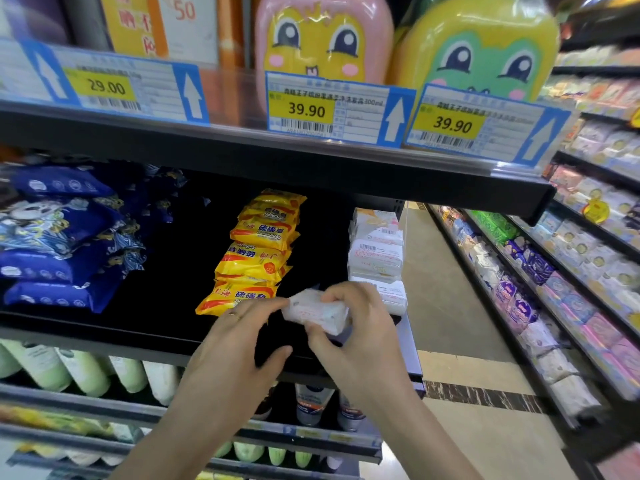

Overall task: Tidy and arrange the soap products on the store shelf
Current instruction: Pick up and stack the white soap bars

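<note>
Both hands on one white soap bar, front edge of the middle shelf.

Right hand point(360, 323) curled around the white wrapped soap bar point(317, 311), thumb beneath; left hand point(235, 341) pinches its left end with its fingertips, ring visible. Bar's print blurred. At 11 o'clock, yellow stack point(258, 251) reads "Sulfur Soap"; at 1 o'clock, white soap stack point(375, 251) with barcodes. Price tags point(306, 109) above: 29.00, 39.90, 39.90.

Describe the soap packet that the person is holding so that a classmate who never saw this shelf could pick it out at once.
Find the black middle shelf. In front of its right end, both hands hold one white soap packet with faint red print. Unlike the yellow soap stack and white soap stack behind, it is off the shelf.
</note>
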The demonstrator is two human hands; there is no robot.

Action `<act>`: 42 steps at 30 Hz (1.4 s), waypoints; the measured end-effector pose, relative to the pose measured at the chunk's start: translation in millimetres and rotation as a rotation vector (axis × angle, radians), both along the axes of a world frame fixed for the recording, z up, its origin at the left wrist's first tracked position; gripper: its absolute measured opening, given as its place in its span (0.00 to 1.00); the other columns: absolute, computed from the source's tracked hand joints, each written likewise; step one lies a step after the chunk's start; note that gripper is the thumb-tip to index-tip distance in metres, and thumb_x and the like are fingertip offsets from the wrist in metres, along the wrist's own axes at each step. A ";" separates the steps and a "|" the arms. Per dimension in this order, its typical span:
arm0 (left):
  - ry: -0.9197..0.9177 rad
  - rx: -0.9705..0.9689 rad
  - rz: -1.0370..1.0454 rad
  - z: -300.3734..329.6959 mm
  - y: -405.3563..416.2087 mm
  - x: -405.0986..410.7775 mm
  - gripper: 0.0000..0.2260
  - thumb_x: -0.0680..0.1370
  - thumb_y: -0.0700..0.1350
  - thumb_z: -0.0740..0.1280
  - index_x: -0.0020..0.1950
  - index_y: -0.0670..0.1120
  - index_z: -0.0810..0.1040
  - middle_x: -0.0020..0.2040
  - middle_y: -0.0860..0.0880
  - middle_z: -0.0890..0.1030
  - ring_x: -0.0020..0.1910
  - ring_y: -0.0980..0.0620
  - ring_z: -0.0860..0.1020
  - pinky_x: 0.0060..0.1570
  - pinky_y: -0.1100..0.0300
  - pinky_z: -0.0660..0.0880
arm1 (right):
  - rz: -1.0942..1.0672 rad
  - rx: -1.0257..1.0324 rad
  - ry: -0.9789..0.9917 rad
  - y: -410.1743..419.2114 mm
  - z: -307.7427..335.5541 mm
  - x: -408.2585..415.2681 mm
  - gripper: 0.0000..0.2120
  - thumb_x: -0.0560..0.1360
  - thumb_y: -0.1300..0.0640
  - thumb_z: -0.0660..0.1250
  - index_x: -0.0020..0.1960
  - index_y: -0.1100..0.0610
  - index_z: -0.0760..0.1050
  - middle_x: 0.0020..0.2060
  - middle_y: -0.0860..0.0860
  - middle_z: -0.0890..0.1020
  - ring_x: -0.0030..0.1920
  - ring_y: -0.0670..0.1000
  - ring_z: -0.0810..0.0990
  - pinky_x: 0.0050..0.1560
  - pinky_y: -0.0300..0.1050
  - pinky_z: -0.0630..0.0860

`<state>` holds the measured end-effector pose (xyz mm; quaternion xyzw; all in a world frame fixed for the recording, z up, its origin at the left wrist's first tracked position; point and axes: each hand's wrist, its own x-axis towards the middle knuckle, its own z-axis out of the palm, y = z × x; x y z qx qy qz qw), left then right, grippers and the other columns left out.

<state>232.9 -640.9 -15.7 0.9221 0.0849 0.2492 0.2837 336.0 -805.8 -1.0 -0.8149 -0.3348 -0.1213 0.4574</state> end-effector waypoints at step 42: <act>0.008 -0.148 -0.003 3.8 -10.8 1.9 0.14 0.77 0.47 0.75 0.56 0.65 0.80 0.56 0.70 0.78 0.60 0.63 0.74 0.55 0.62 0.74 | -0.204 -0.056 0.090 -68.1 -5.1 38.5 0.19 0.69 0.60 0.82 0.53 0.40 0.84 0.52 0.38 0.74 0.55 0.39 0.75 0.51 0.24 0.67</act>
